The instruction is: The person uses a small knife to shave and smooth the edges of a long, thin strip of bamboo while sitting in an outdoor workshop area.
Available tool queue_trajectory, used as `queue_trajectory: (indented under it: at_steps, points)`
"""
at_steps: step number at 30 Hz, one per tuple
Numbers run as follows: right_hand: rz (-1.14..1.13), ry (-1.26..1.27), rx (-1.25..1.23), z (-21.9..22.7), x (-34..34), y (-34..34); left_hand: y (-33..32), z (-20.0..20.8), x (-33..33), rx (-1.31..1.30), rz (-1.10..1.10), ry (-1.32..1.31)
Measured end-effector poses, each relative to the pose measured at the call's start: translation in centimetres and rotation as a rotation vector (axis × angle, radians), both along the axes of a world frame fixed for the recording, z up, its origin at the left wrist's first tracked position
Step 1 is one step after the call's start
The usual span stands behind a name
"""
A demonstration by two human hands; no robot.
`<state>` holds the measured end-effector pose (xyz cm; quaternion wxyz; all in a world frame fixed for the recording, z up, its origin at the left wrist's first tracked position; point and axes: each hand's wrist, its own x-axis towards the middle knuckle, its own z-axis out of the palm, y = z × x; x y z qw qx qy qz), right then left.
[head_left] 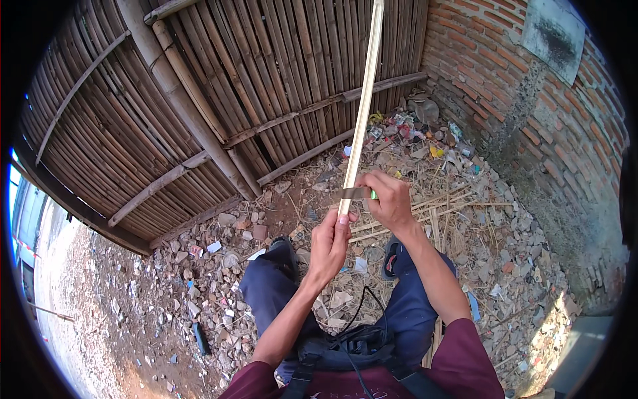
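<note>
Hands: you have two up, your left hand [330,245] and your right hand [389,199].
Bamboo strip [362,110]: one (long and pale, in your grip).
Knife [355,193]: one blade you can see.
Shoes: two, the left shoe [282,247] and the right shoe [391,256].

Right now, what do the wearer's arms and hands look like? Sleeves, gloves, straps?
Both hands are bare: left hand, right hand, no gloves, rings or watch visible. Forearms are uncovered; short maroon sleeves end near the elbows. Black straps and a thin black cable sit at the chest.
</note>
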<state>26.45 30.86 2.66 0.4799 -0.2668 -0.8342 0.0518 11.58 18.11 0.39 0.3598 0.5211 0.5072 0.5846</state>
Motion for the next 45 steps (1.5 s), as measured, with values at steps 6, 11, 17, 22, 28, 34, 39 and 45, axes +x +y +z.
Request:
queue_trajectory:
  at_steps: [6, 11, 17, 22, 28, 34, 39, 45]
  points:
    - [-0.004, -0.077, -0.065, -0.6, -0.5, 0.0, -0.1, 1.2, -0.2, 0.045, 0.080, 0.178]
    - [-0.008, 0.024, -0.196, -1.6, -0.7, 0.5, -0.9, 2.7, 0.2, 0.030, 0.109, 0.246]
    - [-0.026, -0.046, -0.130, -1.4, 0.1, 0.5, -1.2, 2.5, 0.5, 0.009, 0.141, 0.319]
    - [-0.029, -0.050, -0.133, -1.2, 0.5, 0.0, -1.3, 1.9, 0.8, 0.048, 0.124, 0.337]
    - [-0.126, 0.012, -0.045, -1.2, -0.1, -0.1, -1.7, 2.0, 1.6, 0.032, 0.129, 0.298]
    - [-0.179, 0.050, -0.022, -1.2, 0.0, 0.4, -1.9, 2.3, 1.9, 0.026, 0.128, 0.314]
    - [-0.208, 0.084, 0.016, -0.7, -0.5, 0.4, -2.4, 3.1, 1.5, 0.006, 0.120, 0.341]
    - [-0.194, 0.109, 0.019, -0.6, -0.4, 0.3, -3.2, 2.8, 1.3, 0.012, 0.126, 0.338]
